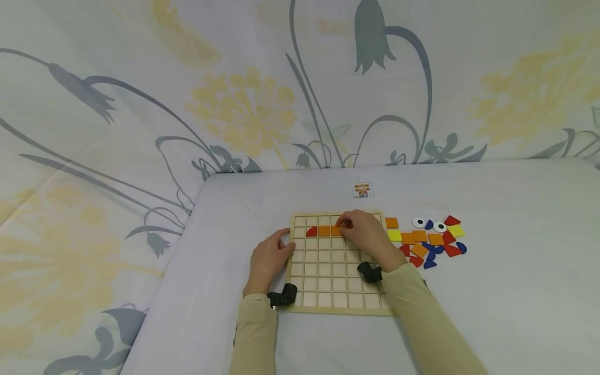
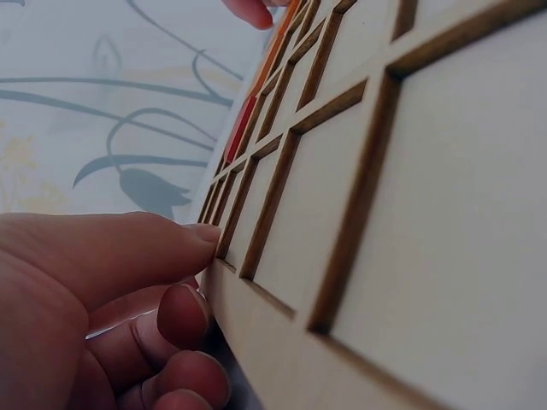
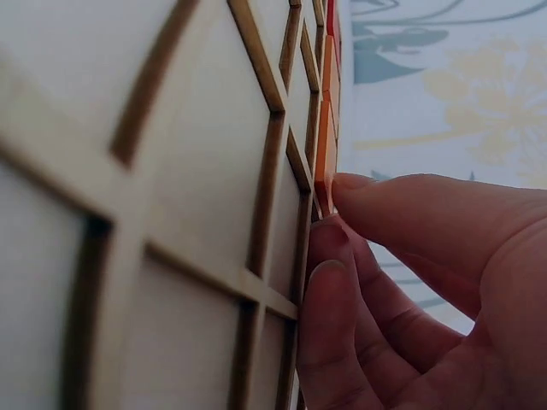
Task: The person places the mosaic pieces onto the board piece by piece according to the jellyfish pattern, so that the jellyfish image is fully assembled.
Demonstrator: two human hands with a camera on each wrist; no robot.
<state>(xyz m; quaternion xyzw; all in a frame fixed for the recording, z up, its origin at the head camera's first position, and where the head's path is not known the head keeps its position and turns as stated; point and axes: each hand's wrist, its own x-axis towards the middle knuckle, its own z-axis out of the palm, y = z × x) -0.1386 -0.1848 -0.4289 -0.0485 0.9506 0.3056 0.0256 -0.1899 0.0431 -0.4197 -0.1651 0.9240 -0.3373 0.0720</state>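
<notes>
A wooden grid board (image 1: 339, 311) lies flat in front of me. My left hand (image 1: 268, 258) holds its left edge, the thumb on the rim and the other fingers curled beside the side wall. In the second row sit a red quarter-circle tile (image 1: 311, 232) and an orange square tile (image 1: 324, 230). My right hand (image 1: 363, 232) pinches a second orange square tile (image 3: 326, 154) just to the right of these. The thumb touches that tile's end in the right wrist view. Part of the board's right side is hidden under the right hand and forearm.
Loose tiles lie right of the board: orange squares (image 1: 435, 239), yellow squares (image 1: 455, 230), red quarter circles (image 1: 452, 221), blue pieces (image 1: 430, 257) and white eye discs (image 1: 419, 222). A small pattern card (image 1: 363, 189) lies behind the board. A flowered cloth (image 1: 244, 104) rises behind.
</notes>
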